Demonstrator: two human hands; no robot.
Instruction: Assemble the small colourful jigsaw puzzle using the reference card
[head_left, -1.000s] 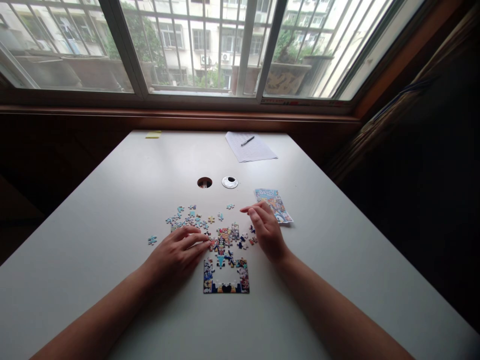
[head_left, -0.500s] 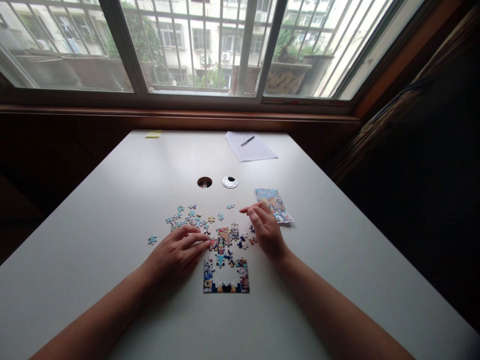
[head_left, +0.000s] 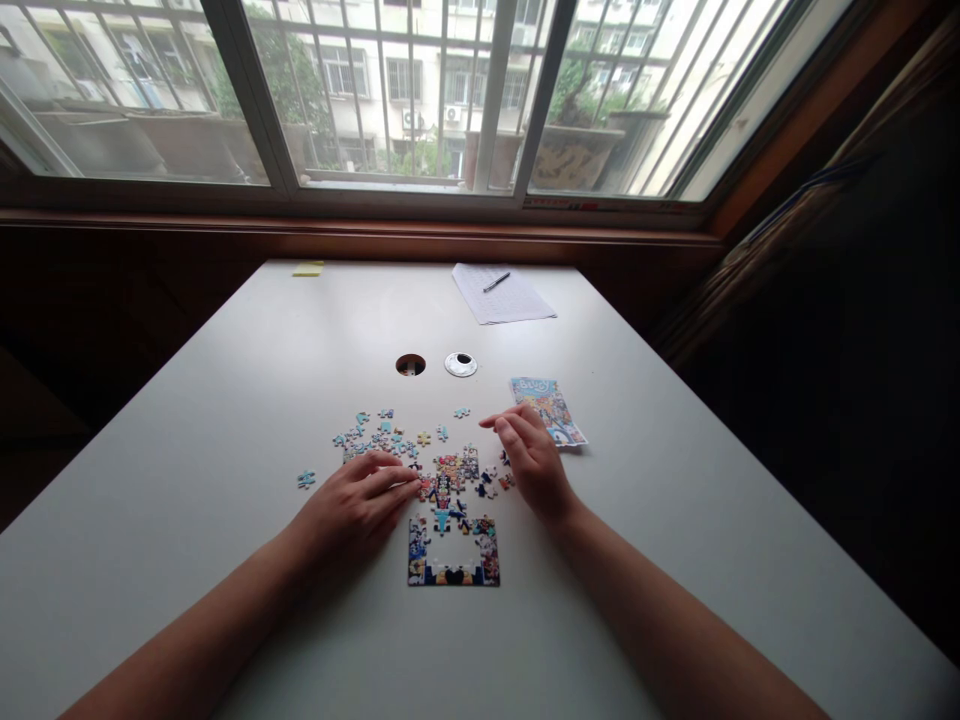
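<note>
My left hand (head_left: 364,500) lies on the table with its fingers stretched out. Its fingertips are at the left side of a joined cluster of jigsaw pieces (head_left: 450,478). My right hand (head_left: 529,460) is to the right of the cluster, index finger pointing left and the other fingers bent, and no piece shows in it. Closest to me is a partly joined puzzle border (head_left: 491,560) with a gap in its middle. Loose jigsaw pieces (head_left: 375,440) are scattered beyond my left hand, and a few dark pieces (head_left: 487,483) lie beside my right hand.
A picture leaflet (head_left: 551,410) lies partly behind my right hand. Farther off are a round table hole (head_left: 410,365), a metal ring cover (head_left: 460,364), paper sheets (head_left: 502,300) with a pen (head_left: 496,282), and yellow sticky notes (head_left: 308,269). A barred window rises beyond the table.
Both hands and the puzzle pieces stay where they were. Only the view has shifted very slightly.
</note>
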